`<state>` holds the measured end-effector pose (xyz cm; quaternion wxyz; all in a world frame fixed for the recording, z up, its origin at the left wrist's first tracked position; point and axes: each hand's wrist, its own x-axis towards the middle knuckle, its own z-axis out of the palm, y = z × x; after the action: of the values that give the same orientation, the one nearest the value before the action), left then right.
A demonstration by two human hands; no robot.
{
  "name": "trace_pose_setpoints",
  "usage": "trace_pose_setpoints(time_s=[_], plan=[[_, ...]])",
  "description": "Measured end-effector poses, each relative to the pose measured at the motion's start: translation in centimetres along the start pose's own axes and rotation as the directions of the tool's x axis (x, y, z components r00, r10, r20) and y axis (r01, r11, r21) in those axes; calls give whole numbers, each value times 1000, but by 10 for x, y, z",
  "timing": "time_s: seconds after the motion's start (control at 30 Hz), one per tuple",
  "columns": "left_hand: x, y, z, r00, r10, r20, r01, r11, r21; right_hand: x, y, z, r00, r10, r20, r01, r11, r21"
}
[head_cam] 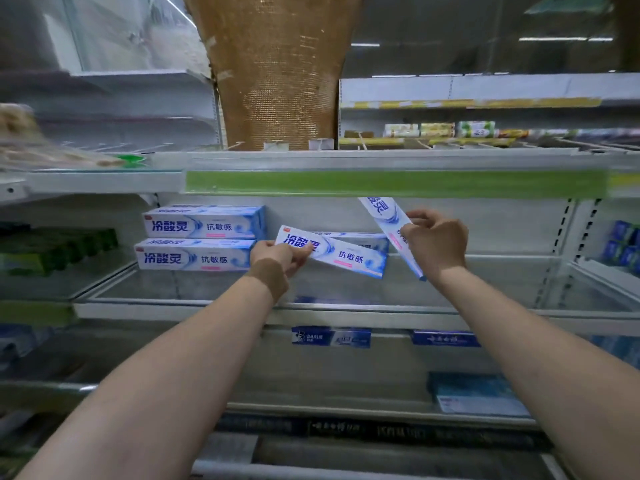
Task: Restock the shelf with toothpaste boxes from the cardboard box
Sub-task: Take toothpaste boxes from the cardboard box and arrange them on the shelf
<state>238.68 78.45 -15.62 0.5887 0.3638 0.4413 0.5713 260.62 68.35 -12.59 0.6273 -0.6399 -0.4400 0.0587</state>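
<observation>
Both hands [278, 257] [437, 242] hold toothpaste boxes [341, 256] beside stacked boxes [199, 239].

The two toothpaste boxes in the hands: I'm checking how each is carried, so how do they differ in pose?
The left-hand box lies nearly level with its printed face towards the camera; the right-hand box stands steeply tilted, its top hidden behind the green shelf strip. The left hand holds its box at one end; the right hand holds its box around the middle. Both carry the same white-and-blue design.
</observation>
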Motion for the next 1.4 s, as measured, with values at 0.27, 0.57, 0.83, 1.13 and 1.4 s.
trace_pose_setpoints(time_s=[0.27,0.57,0.83,1.13,1.4], plan=[[-9,-3,-15,981,173,-88,-90,809,581,-7,-4,1,896,-234,377,321,928,-187],[-10,3,-21,990,141,4,-121,834,538,-22,1,16,820,-237,520,472,795,-382],[-16,8,-20,975,71,211,-177,824,539,-13,22,7,800,-232,553,513,742,-431],[-7,6,-14,941,74,331,-298,647,702,10,24,11,889,176,423,107,818,-565],[16,0,-4,952,169,255,-302,651,697,14,34,45,887,172,429,-10,936,-353]])
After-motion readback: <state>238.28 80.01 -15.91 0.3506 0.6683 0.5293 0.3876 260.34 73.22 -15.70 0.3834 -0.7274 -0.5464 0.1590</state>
